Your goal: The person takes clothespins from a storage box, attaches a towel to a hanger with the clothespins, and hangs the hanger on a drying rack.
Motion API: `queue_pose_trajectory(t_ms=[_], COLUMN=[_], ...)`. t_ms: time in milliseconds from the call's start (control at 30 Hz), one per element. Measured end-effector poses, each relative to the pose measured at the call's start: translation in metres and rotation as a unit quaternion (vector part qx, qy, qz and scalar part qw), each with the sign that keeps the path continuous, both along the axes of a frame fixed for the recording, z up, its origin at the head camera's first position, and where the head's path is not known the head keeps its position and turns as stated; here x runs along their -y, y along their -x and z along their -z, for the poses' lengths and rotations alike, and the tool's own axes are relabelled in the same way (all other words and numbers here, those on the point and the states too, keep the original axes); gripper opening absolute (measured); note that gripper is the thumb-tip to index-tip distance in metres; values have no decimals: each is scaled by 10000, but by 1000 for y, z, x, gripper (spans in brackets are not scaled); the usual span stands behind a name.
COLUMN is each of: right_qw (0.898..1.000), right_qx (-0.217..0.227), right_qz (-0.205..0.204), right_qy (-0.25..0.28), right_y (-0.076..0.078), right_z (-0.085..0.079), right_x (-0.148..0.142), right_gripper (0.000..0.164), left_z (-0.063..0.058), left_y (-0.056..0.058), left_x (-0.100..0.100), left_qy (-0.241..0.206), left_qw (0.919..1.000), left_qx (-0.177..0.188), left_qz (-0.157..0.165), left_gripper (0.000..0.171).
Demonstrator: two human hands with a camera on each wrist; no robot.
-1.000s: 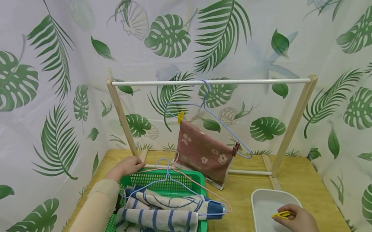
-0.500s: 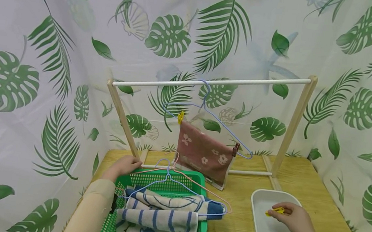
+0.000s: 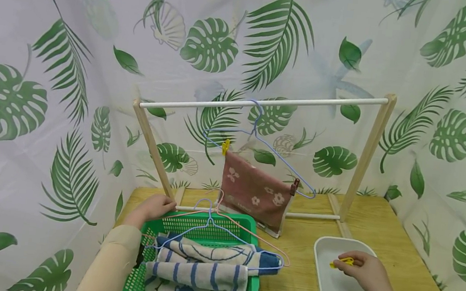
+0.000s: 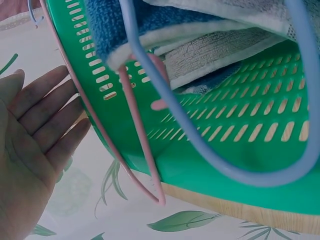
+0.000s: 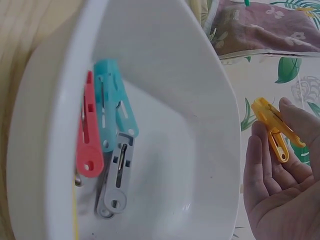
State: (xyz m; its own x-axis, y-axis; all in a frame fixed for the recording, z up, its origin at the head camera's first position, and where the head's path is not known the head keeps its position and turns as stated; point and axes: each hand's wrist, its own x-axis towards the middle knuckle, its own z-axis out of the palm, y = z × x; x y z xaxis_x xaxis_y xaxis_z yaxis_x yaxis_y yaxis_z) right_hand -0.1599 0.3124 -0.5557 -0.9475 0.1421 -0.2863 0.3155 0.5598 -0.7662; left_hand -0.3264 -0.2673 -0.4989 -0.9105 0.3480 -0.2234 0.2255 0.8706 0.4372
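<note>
My right hand (image 3: 368,271) pinches a yellow clothespin (image 5: 269,117) between thumb and fingers, over the white tray (image 3: 318,271). Several clothespins lie in that tray, among them a red one (image 5: 89,130), a turquoise one (image 5: 106,105) and a grey one (image 5: 120,175). My left hand (image 3: 153,207) is at the back left corner of the green basket (image 3: 254,288), its fingers straight by the rim in the left wrist view. Folded blue-and-white towels (image 3: 199,273) fill the basket. A blue hanger (image 3: 230,234) and a pink hanger (image 3: 268,237) lie across it.
Behind the basket stands a wooden rack with a white rod (image 3: 325,103). From it hangs a blue hanger (image 3: 282,157) with a pink flowered towel (image 3: 254,192), clipped by a yellow clothespin (image 3: 225,147) and a dark red one (image 3: 294,187). Wooden tabletop (image 3: 287,282) shows between basket and tray.
My right hand has moved a little left with the yellow clothespin. My left hand has drifted slightly left, and more of the basket's left side shows.
</note>
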Motion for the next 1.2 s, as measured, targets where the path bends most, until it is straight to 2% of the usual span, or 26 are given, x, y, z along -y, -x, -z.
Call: queue_pose_trajectory(t_ms=[233,533,833,1200], right_qw=[9999,9998,9998,9999], right_qx=[-62,-39,-86,-121], right_qz=[-5,1,21,-22], right_qy=[80,177,201,93], right_y=[0,-1,1,0], right_z=[-6,-6,-4,-6], right_x=[2,4,5,7], right_gripper=[47,46,45,47], left_z=[-6,-14,-22,-19], left_y=[-1,0,-9,-15], left_x=[-1,-1,-10,-33], left_qy=[110,44,-5,74], left_qw=[9998,9991,9987,9954], left_qx=[-161,-378,-409,-493], left_qz=[39,160,296,822], left_gripper=[35,31,31,28])
